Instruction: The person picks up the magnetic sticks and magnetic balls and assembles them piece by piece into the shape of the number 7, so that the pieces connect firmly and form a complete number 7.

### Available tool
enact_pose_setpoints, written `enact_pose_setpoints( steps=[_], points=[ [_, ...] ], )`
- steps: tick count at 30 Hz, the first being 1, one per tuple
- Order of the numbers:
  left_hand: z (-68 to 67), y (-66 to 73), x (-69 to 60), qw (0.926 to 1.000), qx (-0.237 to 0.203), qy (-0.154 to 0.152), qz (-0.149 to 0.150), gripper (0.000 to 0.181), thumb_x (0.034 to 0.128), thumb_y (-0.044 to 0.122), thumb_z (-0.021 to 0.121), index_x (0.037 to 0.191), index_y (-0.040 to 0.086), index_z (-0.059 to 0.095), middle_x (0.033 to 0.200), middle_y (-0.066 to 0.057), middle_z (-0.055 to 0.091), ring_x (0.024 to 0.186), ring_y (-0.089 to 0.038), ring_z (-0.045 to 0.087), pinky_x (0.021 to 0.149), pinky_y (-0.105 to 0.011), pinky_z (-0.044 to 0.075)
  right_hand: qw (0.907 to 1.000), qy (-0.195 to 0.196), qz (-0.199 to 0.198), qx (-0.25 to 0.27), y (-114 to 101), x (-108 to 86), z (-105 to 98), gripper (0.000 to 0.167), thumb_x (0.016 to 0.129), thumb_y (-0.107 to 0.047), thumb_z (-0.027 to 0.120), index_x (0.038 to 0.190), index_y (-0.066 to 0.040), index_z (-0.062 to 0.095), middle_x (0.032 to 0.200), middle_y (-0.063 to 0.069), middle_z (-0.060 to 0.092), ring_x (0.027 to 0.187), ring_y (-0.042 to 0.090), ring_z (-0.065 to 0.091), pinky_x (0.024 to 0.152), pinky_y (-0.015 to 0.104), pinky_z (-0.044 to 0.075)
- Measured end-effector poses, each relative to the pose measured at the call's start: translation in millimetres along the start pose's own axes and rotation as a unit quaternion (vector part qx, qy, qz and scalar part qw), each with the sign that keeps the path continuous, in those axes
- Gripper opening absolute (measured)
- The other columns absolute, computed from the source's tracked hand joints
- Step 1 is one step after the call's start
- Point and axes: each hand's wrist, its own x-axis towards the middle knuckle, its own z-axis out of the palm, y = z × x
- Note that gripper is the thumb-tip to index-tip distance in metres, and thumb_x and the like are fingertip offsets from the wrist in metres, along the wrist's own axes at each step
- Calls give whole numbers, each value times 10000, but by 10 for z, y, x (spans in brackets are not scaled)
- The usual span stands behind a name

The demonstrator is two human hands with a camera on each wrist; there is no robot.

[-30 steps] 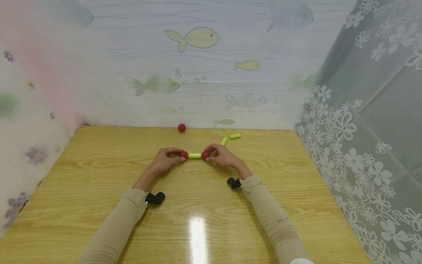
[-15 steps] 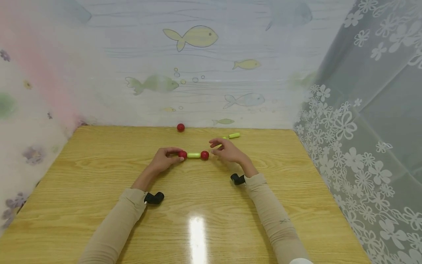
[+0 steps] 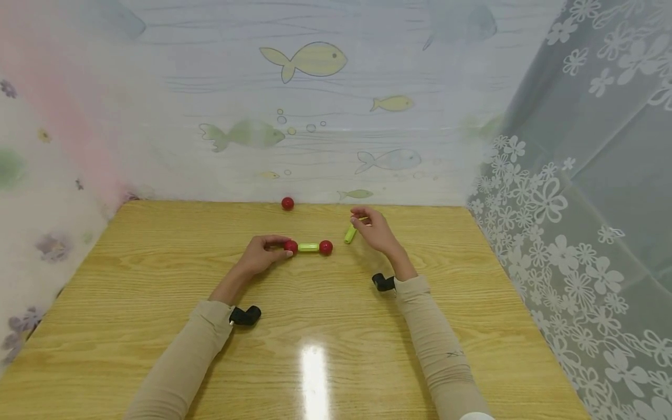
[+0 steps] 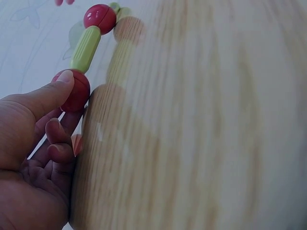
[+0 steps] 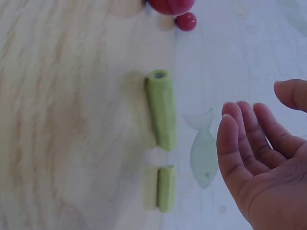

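Left hand (image 3: 261, 255): grip closed, thumb and fingers pinching one red ball (image 4: 80, 93). A green bar (image 3: 308, 247) joins it to a second red ball (image 3: 326, 247), mid-tabletop (image 3: 262, 361). Right hand (image 3: 377, 233): grip empty, thumb well apart from half-bent fingers, near two loose green bars (image 5: 163, 112). Parts judged light, stiff, smooth, not fragile; balls probably roll, so pinch across their middle; bars best held mid-length. Count: three red balls, one at the rear edge; three green bars.
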Motion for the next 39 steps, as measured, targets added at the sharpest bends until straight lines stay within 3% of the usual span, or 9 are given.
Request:
enact_pose_setpoints(
  steps=[9,17,22,31,39],
  points=[
    [15,-6,-22,10000,-67,-15,-36,434,927,157,767,1321,7,666,1304,-189,671,989,-153,571,794,-217,464,9983,-44,428,-386,124,-43,30,375,1068,-179,534,1358,56,566,1252,209,616,1099,373,602,951,483,494],
    [34,-10,-32,10000,-15,54,-39,450,924,173,774,1325,3,661,1314,-186,668,1144,-232,582,859,-211,454,9931,-187,1002,-583,157,-73,6,418,1072,-227,504,1396,35,540,1308,228,585,1184,391,606,934,463,527],
    [42,-16,-45,10000,-6,63,1,466,928,176,771,1334,-15,648,1325,-211,655,1190,-290,574,873,-214,443,9905,-252,1222,-577,171,-76,-8,433,1070,-233,497,1407,37,528,1334,238,574,1209,375,588,936,456,523],
    [57,22,-76,9999,-75,86,-93,452,919,169,781,1321,1,663,1301,-188,676,1121,-199,602,856,-208,466,9874,-307,1474,-484,183,-85,-37,422,1072,-246,510,1391,29,540,1292,238,599,1048,333,645,838,385,537],
    [62,39,-90,9997,-111,124,-162,438,912,152,784,1310,5,672,1287,-186,683,1142,-221,604,869,-222,466,9868,-343,1556,-285,204,-81,-38,435,1073,-237,509,1416,30,527,1279,238,612,1092,336,637,847,365,536]
  ],
)
